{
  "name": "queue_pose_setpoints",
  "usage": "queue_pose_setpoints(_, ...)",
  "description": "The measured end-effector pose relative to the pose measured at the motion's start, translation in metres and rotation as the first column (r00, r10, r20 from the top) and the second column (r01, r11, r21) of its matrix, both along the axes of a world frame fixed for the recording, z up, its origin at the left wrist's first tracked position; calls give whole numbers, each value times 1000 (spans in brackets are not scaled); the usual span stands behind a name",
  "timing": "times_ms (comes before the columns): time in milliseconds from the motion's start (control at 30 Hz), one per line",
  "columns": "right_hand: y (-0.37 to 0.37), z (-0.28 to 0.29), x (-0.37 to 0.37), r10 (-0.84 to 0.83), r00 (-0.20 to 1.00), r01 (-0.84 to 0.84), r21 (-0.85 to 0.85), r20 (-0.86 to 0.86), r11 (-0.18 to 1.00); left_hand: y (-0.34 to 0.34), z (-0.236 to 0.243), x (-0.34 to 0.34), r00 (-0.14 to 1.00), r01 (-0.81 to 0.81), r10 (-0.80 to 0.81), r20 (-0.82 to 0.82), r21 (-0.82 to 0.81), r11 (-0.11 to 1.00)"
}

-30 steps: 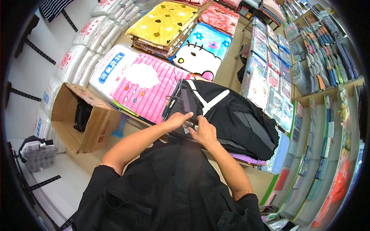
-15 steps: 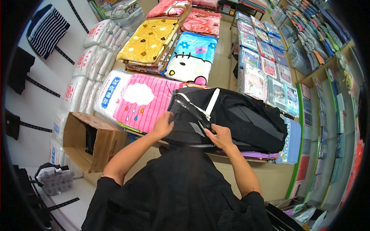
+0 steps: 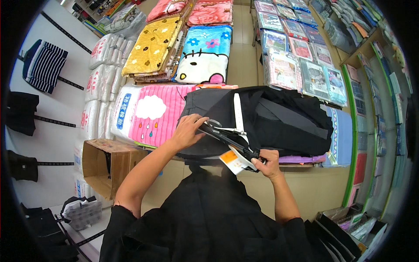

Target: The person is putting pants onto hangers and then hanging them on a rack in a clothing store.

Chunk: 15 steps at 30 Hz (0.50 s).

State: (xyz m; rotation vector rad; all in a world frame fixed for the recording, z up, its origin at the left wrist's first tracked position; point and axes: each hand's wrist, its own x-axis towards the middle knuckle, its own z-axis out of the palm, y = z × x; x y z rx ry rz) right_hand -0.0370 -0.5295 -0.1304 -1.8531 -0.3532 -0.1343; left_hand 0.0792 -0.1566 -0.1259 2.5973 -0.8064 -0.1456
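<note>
black hanger (image 3: pixel 230 141) in both hands (image 3: pixel 189 132) (image 3: pixel 269 163), white tag (image 3: pixel 238 166) (orange patch (image 3: pixel 229 155) newly visible) between them

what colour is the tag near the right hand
The rectangular paper tag is white with an orange patch, clearest in the head view.

Textile shop: stacked blankets (image 3: pixel 150 47), packaged goods (image 3: pixel 301 49), hanging garments (image 3: pixel 46 66).

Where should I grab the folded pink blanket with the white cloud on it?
Probably take the pink blanket by its near edge, coming from your own side: it lies folded flat, with that edge facing you. The right side looks less handy, since dark clothing adjoins it and your left hand is there.
</note>
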Motion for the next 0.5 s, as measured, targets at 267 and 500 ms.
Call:
queue_pose_setpoints(267,-39,18,-52,-167,986,166,-45,-25,985,-24,-3,-40,987,159,-158,-30,50,986)
queue_pose_setpoints(500,-48,45,-130,-332,942,333,-23,45,943,-31,8,-86,898,436,-405,172,-221,873)
